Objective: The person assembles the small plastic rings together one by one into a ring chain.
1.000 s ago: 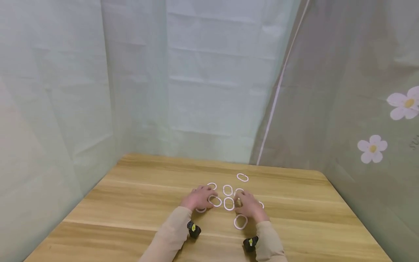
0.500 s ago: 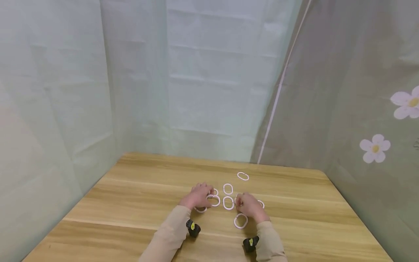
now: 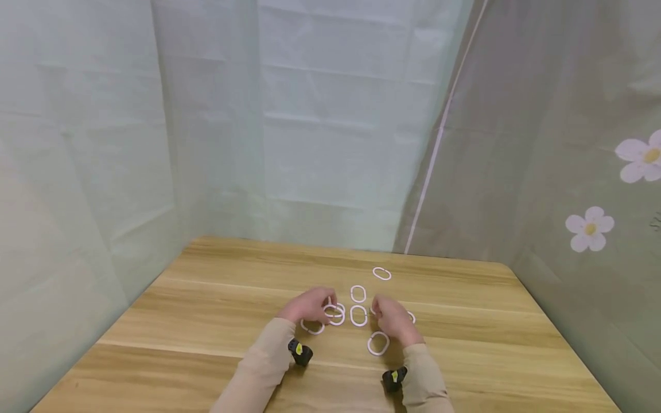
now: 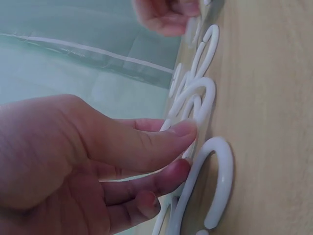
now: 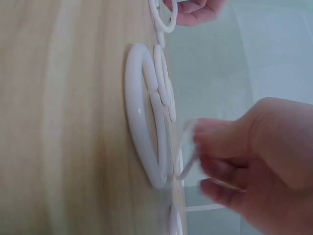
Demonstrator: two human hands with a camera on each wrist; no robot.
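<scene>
Head view: the left hand (image 3: 308,306) now pinches at two overlapping rings (image 3: 343,315), no longer apart; the right hand (image 3: 391,316) is now bunched, not spread. Both sides thus seem engaged. Middle rings (image 3: 352,316) limit room between the fingertips; the table (image 3: 248,269) opens outward, its back edge well beyond.

Left wrist: thumb and finger narrow on a ring; which one is unclear.

Right wrist: fingers pinch a blurred link (image 5: 190,164), tilted, beside a flat ring (image 5: 138,112).
</scene>
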